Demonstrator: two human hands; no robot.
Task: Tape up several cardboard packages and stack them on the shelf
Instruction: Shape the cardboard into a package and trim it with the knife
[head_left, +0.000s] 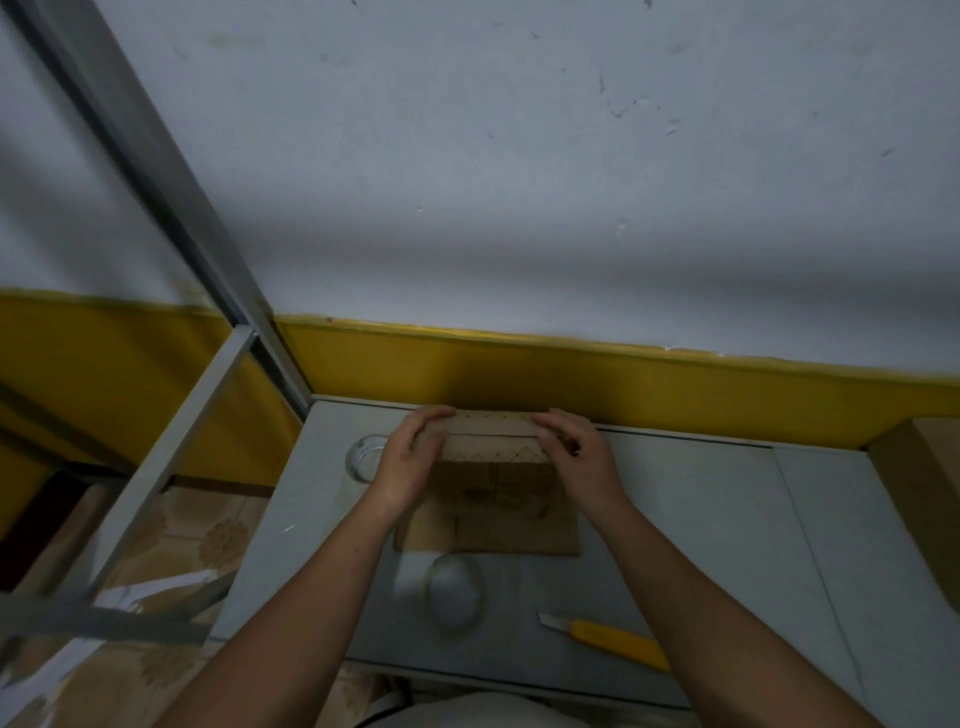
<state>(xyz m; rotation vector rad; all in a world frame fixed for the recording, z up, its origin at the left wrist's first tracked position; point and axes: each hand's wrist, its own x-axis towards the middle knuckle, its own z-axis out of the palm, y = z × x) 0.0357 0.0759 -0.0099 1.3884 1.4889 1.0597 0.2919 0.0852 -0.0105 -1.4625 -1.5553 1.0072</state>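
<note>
A small brown cardboard box (493, 467) stands on the grey table (701, 519) near the wall, with a seam across its top. My left hand (410, 457) grips the box's left end, fingers curled over the top edge. At the right end my right hand (576, 452) holds it the same way. A clear tape roll (457, 590) lies on the table in front of the box. The box's base sits on a flat piece of cardboard (519, 535).
A yellow utility knife (608, 636) lies at the table's front right. A clear glass ring (366, 457) sits left of the box. A grey metal shelf frame (171, 447) rises on the left. Another cardboard box (919, 499) stands at the right edge.
</note>
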